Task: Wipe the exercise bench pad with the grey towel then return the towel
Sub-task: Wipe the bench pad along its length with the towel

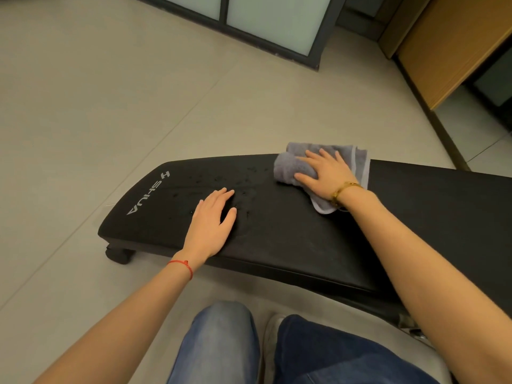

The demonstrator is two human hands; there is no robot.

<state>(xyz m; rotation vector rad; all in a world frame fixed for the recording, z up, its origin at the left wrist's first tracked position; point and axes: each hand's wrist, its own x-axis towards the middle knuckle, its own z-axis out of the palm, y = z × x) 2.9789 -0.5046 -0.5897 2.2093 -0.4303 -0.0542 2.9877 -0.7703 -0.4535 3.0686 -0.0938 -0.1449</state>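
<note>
Knees: blue jeans [221, 342] at 6 o'clock, closest to us.
Bench pad: black pad [291, 245] in the middle, with water drops [221, 181] on it toward 9 o'clock.
Towel: grey towel [293, 166] sits bunched on the pad's far edge, toward 1 o'clock.
Job so far: wiping looks just begun; the drops are not wiped, and the towel must go back after.
Right hand [325, 174]: flat, fingers spread, pressing the towel down.
Left hand [212, 224]: flat on the pad, fingers straight, holding nothing.

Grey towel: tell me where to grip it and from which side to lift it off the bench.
Grip the grey towel at its thick rolled bunch on the left, coming from above. That bunch stands up off the bench pad, so fingers can close round it. The right hand lies flat on it; the thin flat corner near the wrist offers less hold.
</note>
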